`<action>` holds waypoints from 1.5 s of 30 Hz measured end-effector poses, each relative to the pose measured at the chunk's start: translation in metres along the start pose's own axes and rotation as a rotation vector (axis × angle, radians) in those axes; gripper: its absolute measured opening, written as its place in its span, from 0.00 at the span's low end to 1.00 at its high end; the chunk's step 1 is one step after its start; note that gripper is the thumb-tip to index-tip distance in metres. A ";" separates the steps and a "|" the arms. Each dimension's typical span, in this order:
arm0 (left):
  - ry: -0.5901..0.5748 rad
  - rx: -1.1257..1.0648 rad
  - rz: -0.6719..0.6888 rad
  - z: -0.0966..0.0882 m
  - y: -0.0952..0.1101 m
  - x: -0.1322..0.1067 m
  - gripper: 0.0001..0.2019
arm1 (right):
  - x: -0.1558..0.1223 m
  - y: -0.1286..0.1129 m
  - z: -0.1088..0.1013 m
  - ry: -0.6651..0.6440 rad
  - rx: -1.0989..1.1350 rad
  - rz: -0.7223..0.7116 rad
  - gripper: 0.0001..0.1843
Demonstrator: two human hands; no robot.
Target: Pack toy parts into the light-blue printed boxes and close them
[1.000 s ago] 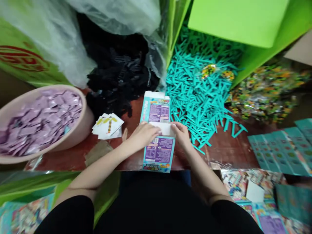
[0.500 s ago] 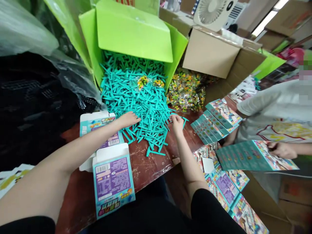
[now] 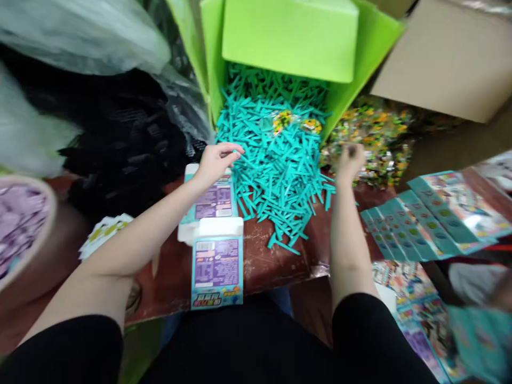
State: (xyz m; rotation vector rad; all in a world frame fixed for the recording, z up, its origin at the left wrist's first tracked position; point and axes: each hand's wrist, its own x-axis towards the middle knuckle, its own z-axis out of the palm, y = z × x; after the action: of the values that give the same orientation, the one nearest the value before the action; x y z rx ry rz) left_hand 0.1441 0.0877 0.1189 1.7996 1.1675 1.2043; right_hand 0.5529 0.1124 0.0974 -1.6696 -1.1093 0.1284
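Left of a big heap of teal T-shaped plastic pieces (image 3: 280, 176), my left hand (image 3: 216, 162) has its thumb and fingers pinched together. A bit of teal shows between them, seemingly one of these pieces. My right hand (image 3: 351, 160), smeared by motion, is over the small clear packets with yellow, orange and green contents (image 3: 376, 133); its fingertips are hard to make out. Two similar packets (image 3: 283, 121) lie on the teal heap. Below my left hand, a printed teal-and-purple box (image 3: 218, 266) with a white flap lies flat, partly over another such box (image 3: 214, 202).
The heap spills from a lime-green carton (image 3: 288, 42). A brown carton flap (image 3: 448, 58) hangs at right, above fanned printed boxes (image 3: 416, 218). Black plastic (image 3: 120, 138) and a tub of purple packets (image 3: 48, 234) are at left. A co-worker's blurred hand (image 3: 502, 293) is at right.
The view has swung left. My right hand has moved from the heap's right edge to the packets. My left hand has drawn back to the heap's left edge, pinching.
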 end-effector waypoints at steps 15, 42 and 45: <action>-0.243 0.046 -0.281 -0.066 -0.045 -0.173 0.06 | -0.220 -0.115 0.097 -0.634 0.649 0.182 0.25; 0.165 -0.117 -0.134 -0.018 -0.024 -0.275 0.10 | -0.279 -0.127 0.058 -1.522 0.232 -0.208 0.18; 0.200 -0.151 -0.139 -0.017 -0.022 -0.274 0.11 | -0.288 -0.128 0.054 -1.493 0.099 -0.378 0.18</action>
State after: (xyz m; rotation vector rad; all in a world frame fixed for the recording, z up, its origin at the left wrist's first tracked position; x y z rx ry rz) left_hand 0.0733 -0.1568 0.0129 1.4886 1.2542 1.3755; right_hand 0.2846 -0.0557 0.0558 -1.0656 -2.3893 1.2949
